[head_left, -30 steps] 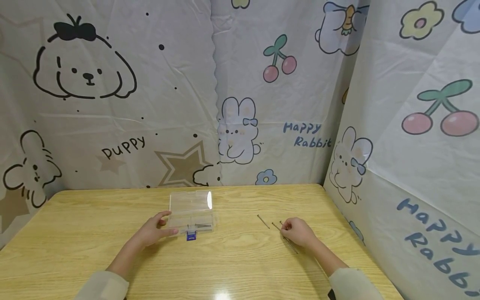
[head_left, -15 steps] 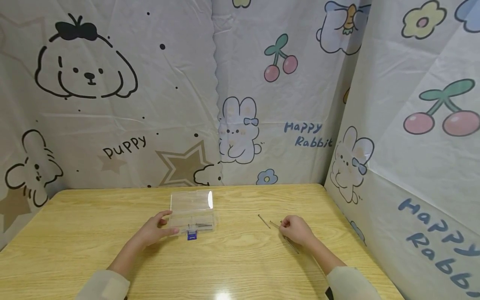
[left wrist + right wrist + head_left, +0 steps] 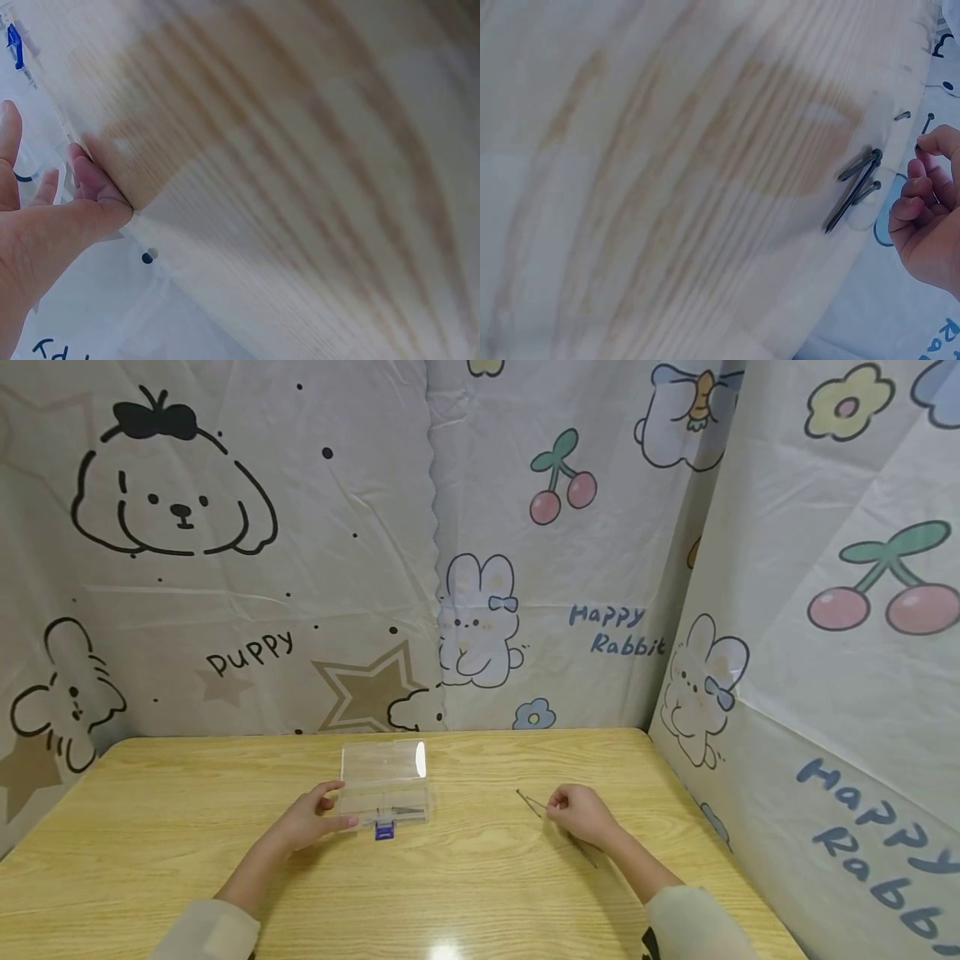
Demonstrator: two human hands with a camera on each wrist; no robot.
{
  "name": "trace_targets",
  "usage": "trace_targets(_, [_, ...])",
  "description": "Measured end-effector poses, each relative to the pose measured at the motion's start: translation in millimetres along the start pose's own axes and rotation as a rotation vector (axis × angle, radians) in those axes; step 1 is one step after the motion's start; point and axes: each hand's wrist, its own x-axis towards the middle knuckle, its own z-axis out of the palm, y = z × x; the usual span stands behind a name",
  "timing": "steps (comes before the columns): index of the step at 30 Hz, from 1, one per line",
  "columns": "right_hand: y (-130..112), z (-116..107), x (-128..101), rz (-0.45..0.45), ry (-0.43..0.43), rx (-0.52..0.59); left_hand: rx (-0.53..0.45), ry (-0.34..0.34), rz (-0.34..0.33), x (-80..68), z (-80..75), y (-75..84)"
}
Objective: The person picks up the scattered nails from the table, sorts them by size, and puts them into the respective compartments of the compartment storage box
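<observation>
- Right hand (image 3: 583, 814): my thumb and fingertip pinch a nail (image 3: 927, 124), its head poking out.
- Just past it, a loose nail (image 3: 531, 807) lies between my hand and the box; whether the two touch, I can't tell.
- Beneath me, three more nails (image 3: 847, 199) are bunched on the table (image 3: 480, 877), partly hidden by my hand from above.
- Over left, my left hand (image 3: 303, 820) grips the end of the clear box (image 3: 364, 797): lid (image 3: 378, 762) up, blue latch (image 3: 384, 831) in front, thin dark pieces (image 3: 407, 810) inside.
- Behind, printed cloth (image 3: 360, 527) borders the table.
</observation>
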Motion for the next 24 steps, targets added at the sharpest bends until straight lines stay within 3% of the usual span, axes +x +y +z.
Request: trace_targets(24, [-29.2,14.6,8.9,-0.097,-0.054,-0.007,0.020,0.007,0.005,-2.1,-0.5,2.7])
